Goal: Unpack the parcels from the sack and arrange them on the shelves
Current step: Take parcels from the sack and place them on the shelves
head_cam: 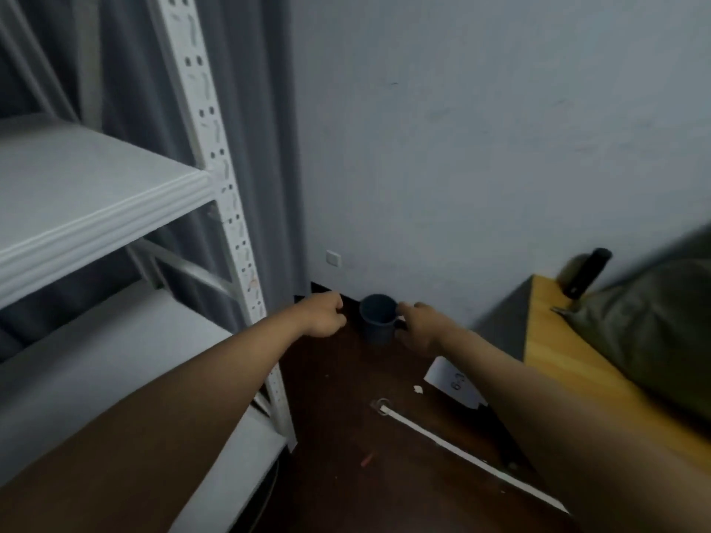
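Observation:
Both of my arms stretch forward over the dark floor. My left hand (323, 315) has its fingers curled and holds nothing. My right hand (419, 327) shows its back, fingers bent down, right beside a dark blue cup-shaped container (377, 317) at the foot of the wall; whether it grips the container's handle is unclear. The white metal shelf unit (96, 201) stands at the left with bare boards. An olive-green sack (654, 325) lies on the wooden table (554, 352) at the right. No parcel shows.
A grey curtain (250, 148) hangs behind the shelf post. A black cylinder (586, 271) leans on the wall by the table. On the floor lie a white rod (461, 452), a paper sheet (454, 382) and small scraps.

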